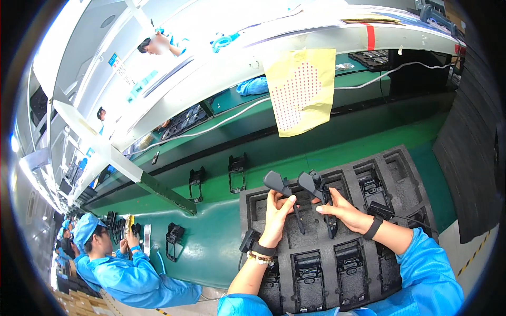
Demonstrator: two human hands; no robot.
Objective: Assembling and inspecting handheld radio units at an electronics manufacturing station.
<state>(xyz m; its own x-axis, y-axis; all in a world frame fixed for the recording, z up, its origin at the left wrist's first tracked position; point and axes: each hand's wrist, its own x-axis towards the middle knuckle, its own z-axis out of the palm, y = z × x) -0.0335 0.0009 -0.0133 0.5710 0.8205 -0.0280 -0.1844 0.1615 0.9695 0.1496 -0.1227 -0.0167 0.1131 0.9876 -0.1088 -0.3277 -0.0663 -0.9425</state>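
Above a dark grey foam tray (284,274), my left hand (275,218) pinches a slim black part (274,181) with a broad paddle-shaped head and a thin stem pointing down. Close beside it on the right, my right hand (345,211) is closed on a narrow black plastic frame (330,225). A second paddle-shaped black head (307,182) rises from the upper end of that frame; whether they are joined I cannot tell. Black device housings (308,279) sit in several of the tray's pockets. Both wrists wear black bands, with cables running to them.
On the green bench stand black frames (237,173) and another black housing (174,239). A yellow dotted sheet (303,95) hangs from the shelf edge, with a white cable (216,124) nearby. A slanted post (163,192) meets the bench. At left, a co-worker in blue (132,279) handles parts.
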